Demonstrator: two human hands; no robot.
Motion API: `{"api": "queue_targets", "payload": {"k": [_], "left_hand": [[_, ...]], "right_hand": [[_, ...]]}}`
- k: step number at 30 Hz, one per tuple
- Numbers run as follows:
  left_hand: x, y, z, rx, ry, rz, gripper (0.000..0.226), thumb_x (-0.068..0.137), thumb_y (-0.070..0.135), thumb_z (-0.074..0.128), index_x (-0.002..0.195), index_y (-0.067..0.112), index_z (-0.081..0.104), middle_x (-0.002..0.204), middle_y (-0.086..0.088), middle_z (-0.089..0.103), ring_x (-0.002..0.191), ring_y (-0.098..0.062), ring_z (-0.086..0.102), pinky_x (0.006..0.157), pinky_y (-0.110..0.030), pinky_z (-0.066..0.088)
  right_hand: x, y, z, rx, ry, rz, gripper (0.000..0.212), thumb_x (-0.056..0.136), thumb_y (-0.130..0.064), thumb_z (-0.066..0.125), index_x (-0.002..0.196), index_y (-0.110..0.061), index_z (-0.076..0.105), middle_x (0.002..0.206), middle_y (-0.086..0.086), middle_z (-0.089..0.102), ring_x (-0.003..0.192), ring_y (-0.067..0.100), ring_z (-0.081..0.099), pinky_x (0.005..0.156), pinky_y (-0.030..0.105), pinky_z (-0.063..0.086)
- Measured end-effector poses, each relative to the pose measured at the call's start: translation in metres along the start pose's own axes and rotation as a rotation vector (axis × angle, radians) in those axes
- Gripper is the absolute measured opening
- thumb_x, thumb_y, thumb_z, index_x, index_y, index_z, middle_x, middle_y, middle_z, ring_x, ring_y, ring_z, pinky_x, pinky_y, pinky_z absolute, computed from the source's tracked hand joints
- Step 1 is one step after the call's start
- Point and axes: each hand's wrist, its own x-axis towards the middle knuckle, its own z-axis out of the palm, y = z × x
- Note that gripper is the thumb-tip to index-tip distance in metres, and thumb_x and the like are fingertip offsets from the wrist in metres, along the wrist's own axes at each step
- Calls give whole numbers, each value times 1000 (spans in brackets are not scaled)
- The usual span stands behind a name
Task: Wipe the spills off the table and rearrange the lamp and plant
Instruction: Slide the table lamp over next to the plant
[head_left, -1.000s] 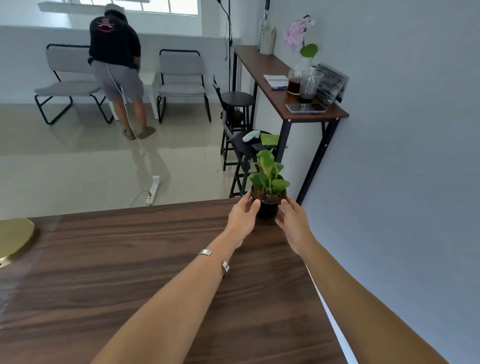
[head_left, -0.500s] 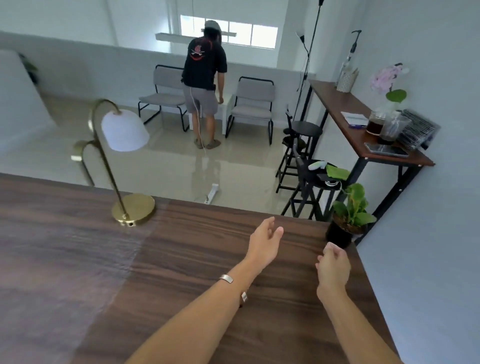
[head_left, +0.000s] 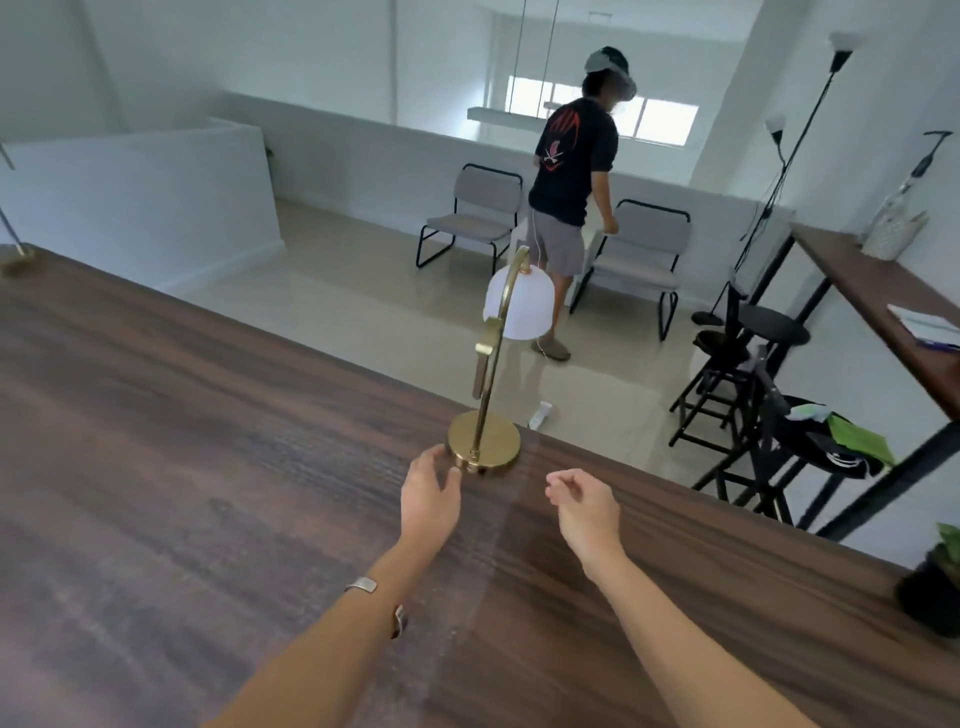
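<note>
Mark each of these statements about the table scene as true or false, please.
1. The lamp stands upright near the table's far edge. True.
2. The right hand holds the plant pot. False: it is empty; the plant pot sits apart at the table's right end.
3. The left hand reaches the lamp's base. True.
4. The lamp shade is black. False: it is white.
</note>
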Motion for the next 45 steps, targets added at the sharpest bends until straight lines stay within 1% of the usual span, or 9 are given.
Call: {"api": "queue_targets", "payload": {"k": [3, 5, 8, 12, 20, 29, 35, 39, 45], "left_hand": [[20, -12, -12, 56, -73, 8, 46, 95, 18, 48, 140, 14, 39, 143, -6, 45, 130, -22, 43, 109, -35, 34], [32, -17, -14, 68, -121, 40, 47, 95, 17, 48, 141, 12, 38, 144, -6, 45, 132, -21, 42, 109, -33, 33], [48, -19, -13, 24, -192, 78, 45, 97, 18, 45, 141, 11, 38, 144, -6, 46, 133, -21, 42, 109, -31, 31], [66, -19, -11, 22, -218, 83, 46, 98, 22, 42, 142, 11, 37, 146, -6, 44, 134, -21, 40, 110, -30, 29], [78, -5, 15, 221, -347, 228, 48, 95, 18, 48, 142, 12, 39, 143, -8, 47, 132, -23, 42, 107, -30, 31], [33, 20, 57, 366, -653, 387, 46, 90, 16, 56, 135, 15, 49, 128, -6, 60, 116, -20, 55, 97, -26, 38], [17, 31, 76, 417, -751, 384, 59, 81, 29, 69, 135, 17, 48, 118, -3, 59, 104, -16, 54, 96, -31, 43], [12, 44, 89, 435, -798, 405, 62, 82, 29, 68, 138, 17, 45, 125, -6, 54, 112, -22, 52, 92, -28, 40], [-8, 49, 106, 373, -813, 424, 45, 74, 22, 77, 115, 19, 58, 96, 8, 55, 84, -12, 51, 73, -17, 41]], "right_hand": [[14, -25, 30, -118, -118, -71, 24, 96, -19, 55, 117, -18, 66, 114, 2, 68, 111, 20, 61, 89, 28, 45], [23, -41, 48, -149, -252, -76, 43, 98, -22, 52, 141, -20, 48, 137, 6, 55, 125, 22, 52, 103, 34, 40], [33, -58, 71, -120, -379, -52, 49, 100, -25, 50, 146, -24, 36, 147, 3, 42, 130, 23, 43, 108, 37, 36], [40, -50, 83, -47, -293, -48, 20, 99, -36, 49, 113, -23, 55, 122, -1, 59, 111, 19, 54, 91, 34, 41], [36, -1, 32, -138, -225, -151, 25, 100, -42, 41, 86, -28, 57, 93, -2, 59, 87, 14, 53, 76, 30, 39], [27, 45, -46, -111, -49, -31, 20, 97, -40, 50, 92, -37, 68, 105, -1, 67, 99, 14, 60, 90, 35, 45], [-13, 63, -59, -238, 332, 160, 41, 94, -40, 56, 130, -19, 56, 131, 9, 56, 126, 31, 45, 105, 47, 37], [-51, 80, -49, -412, 244, 273, 56, 91, -53, 54, 138, -22, 51, 137, 4, 47, 128, 26, 36, 108, 42, 30], [-57, 93, -60, -497, 256, 290, 58, 89, -60, 53, 136, -26, 54, 127, 1, 47, 119, 24, 37, 104, 39, 29]]}}
